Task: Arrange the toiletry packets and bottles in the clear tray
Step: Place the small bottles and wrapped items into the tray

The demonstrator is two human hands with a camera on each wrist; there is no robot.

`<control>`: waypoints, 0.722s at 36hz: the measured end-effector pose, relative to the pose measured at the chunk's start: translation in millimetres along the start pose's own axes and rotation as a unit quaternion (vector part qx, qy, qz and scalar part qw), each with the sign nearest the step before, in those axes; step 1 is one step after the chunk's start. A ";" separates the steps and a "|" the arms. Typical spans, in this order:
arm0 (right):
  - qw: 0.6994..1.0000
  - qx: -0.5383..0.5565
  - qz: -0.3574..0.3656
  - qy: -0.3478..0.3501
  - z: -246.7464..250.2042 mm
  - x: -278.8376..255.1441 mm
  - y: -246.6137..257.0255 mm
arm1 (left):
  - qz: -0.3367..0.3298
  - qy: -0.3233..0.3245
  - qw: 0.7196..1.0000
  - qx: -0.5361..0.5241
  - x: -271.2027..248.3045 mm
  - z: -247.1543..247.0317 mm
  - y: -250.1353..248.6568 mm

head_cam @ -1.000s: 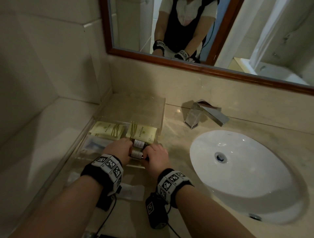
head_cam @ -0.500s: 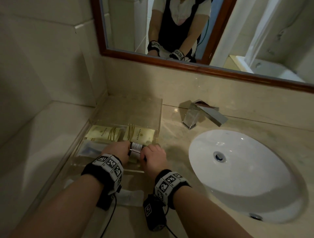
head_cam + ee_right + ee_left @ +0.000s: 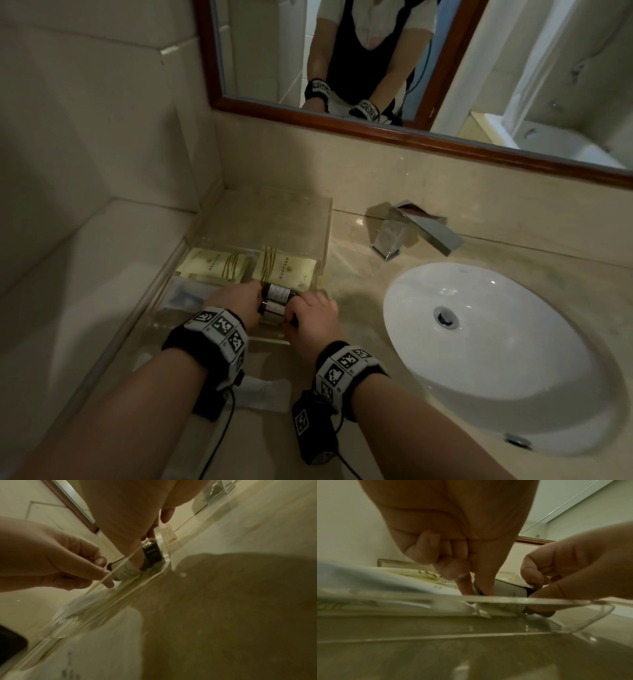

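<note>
Beige marble surface (image 3: 359,274) beneath wood-framed mirror (image 3: 376,132), white basin (image 3: 496,342) right: in clear tray (image 3: 327,222) at left, two dark bottles (image 3: 277,292) pinched end to end by left hand (image 3: 236,301) and right hand (image 3: 313,317) fingers, barely shifted from a second earlier.

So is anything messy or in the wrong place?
Yes: one white packet lies on the counter, outside the tray, near the wrists. Nothing looks spilled or broken.
</note>
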State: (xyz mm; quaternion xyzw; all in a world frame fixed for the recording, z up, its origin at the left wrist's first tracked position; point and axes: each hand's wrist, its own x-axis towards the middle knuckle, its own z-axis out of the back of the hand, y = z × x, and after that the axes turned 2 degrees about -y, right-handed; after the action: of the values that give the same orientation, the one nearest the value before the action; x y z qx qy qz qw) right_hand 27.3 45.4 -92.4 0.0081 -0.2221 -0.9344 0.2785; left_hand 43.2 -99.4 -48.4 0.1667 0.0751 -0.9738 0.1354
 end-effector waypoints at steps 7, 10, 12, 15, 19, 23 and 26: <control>1.000 -0.007 -0.006 0.009 0.3 -0.1 0.4 | -0.002 0.006 1.000 0.005 -4.0 1.8 0.6; 1.000 -0.005 -0.009 0.009 1.1 0.9 -0.7 | -0.002 0.009 1.000 0.007 -4.9 1.6 -0.8; 1.000 -0.003 -0.013 0.009 0.7 1.1 -1.1 | 0.000 0.011 1.000 0.004 -4.5 0.9 -1.0; 1.000 0.004 -0.018 -0.007 -1.3 2.3 -1.6 | 0.001 0.014 1.000 -0.008 -2.0 1.1 -1.6; 1.000 0.016 -0.019 -0.013 -2.2 4.4 -1.9 | -0.001 0.007 1.000 -0.022 3.8 3.3 -4.2; 1.000 0.013 -0.013 -0.012 -2.7 3.8 -3.8 | -0.009 0.006 1.000 -0.008 7.8 4.8 -5.3; 1.000 0.015 -0.002 -0.025 -4.7 2.0 -4.7 | -0.018 0.006 1.000 -0.003 9.7 3.5 -5.1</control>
State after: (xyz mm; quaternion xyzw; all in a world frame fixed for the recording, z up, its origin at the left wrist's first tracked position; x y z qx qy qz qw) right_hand 23.9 45.9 -98.5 -0.0109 -0.2433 -0.9313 0.2710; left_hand 31.9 -97.5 -48.0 0.1712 0.0815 -0.9747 0.1181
